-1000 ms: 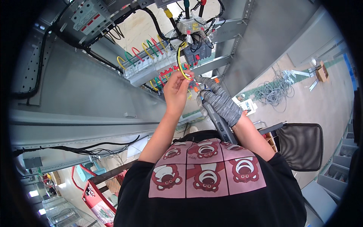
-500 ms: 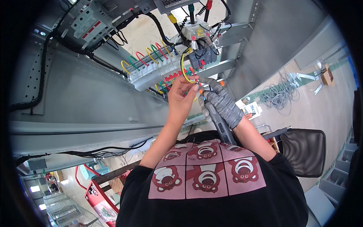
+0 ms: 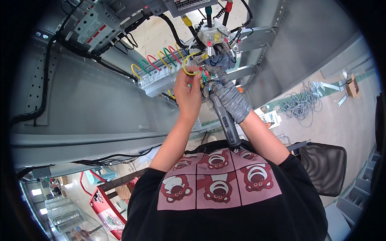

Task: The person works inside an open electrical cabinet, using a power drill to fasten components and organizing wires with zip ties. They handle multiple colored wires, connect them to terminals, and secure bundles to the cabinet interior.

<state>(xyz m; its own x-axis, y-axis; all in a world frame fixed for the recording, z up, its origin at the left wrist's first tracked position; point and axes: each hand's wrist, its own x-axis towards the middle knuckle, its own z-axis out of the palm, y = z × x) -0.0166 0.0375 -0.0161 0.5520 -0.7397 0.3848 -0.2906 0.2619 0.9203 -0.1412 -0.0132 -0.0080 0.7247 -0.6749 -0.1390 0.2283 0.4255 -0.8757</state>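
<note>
My bare left hand (image 3: pixel 187 93) pinches a looped yellow wire (image 3: pixel 185 65) close to its red-tipped end. My right hand (image 3: pixel 232 99), in a grey knitted glove, is wrapped round a slim dark grey power screwdriver (image 3: pixel 226 125). The tool's rear end points back toward my shirt. Its tip, by the wire's end, is hidden among fingers and small red and green parts. Both hands are close together in front of a row of white circuit breakers (image 3: pixel 155 85). Short yellow, green and red wires (image 3: pixel 166 57) arch out of the row's far side.
A larger breaker with a clear cover (image 3: pixel 213 37) stands beyond my hands. Grey cabinet panels (image 3: pixel 100 92) rise at both sides. On the floor at right lie a coil of grey cable (image 3: pixel 299 102) and a black mesh chair (image 3: pixel 323 168). A red cart (image 3: pixel 106 213) is at lower left.
Both hands have shifted left and slightly away from me, bringing the yellow wire and the screwdriver along. The screwdriver now stands more upright in the picture.
</note>
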